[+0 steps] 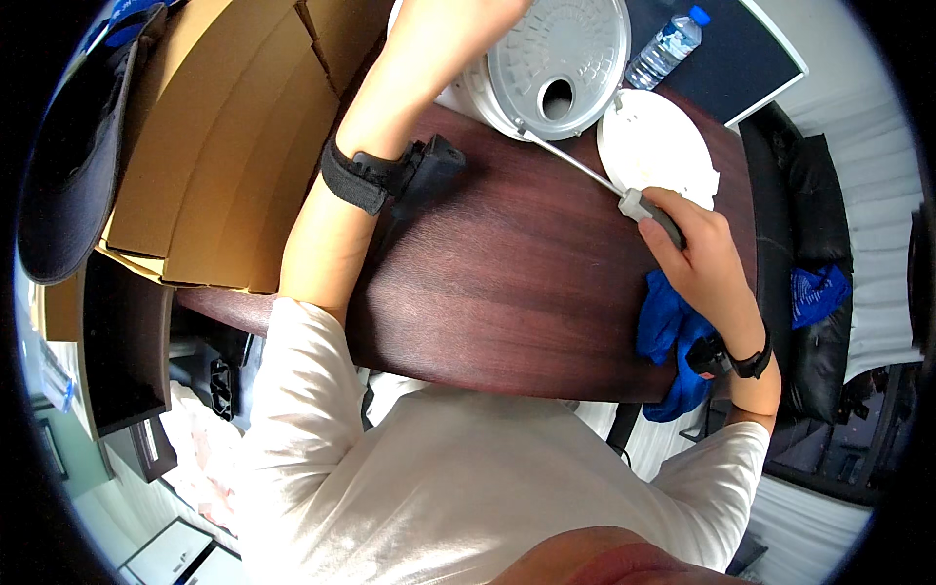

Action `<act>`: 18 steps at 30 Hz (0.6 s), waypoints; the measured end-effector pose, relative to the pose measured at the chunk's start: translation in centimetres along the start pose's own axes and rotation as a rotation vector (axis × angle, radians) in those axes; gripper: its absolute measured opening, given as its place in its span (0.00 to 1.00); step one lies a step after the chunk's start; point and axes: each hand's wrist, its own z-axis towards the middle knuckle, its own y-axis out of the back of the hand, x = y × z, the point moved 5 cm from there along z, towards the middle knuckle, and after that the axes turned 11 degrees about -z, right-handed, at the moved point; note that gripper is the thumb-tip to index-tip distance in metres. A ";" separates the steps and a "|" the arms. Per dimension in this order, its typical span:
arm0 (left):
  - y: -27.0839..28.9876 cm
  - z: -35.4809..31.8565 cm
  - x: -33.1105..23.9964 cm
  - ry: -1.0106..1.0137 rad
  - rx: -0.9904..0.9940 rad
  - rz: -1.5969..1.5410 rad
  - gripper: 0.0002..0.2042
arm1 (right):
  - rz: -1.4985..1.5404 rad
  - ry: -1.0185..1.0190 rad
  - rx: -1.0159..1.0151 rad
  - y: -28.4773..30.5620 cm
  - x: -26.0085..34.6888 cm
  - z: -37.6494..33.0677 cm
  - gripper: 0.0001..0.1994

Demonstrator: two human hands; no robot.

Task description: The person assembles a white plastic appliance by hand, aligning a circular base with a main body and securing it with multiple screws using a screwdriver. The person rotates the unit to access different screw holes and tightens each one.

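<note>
My right hand is closed round the grey handle of a screwdriver. Its long shaft slants up to the left, and the tip meets the near rim of a round grey appliance part. That part has a dark hole and a ring of small marks, and is tilted against a white housing. At the top edge my left hand reaches over beside the grey part; its fingers are cut off by the frame. A round white cover lies just beyond the screwdriver's handle.
The dark wooden table carries a big cardboard box on the left, with a dark cap beside it. A water bottle lies at the back right. Blue cloth hangs at the right edge, near a black sofa.
</note>
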 end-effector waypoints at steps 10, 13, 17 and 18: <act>0.0 -0.1 -0.8 0.003 0.016 0.028 0.24 | 0.088 -0.053 0.050 -0.1 -0.1 -0.1 0.12; 0.0 -0.2 -1.0 0.030 0.018 0.021 0.24 | 0.112 -0.077 0.055 -0.2 -0.3 -0.1 0.12; -0.1 -0.3 -0.9 0.027 0.012 0.037 0.23 | 0.132 -0.240 0.236 0.7 0.1 0.4 0.12; -0.2 -0.3 -0.9 0.030 0.013 0.037 0.23 | 0.121 -0.223 0.250 1.1 0.3 0.6 0.12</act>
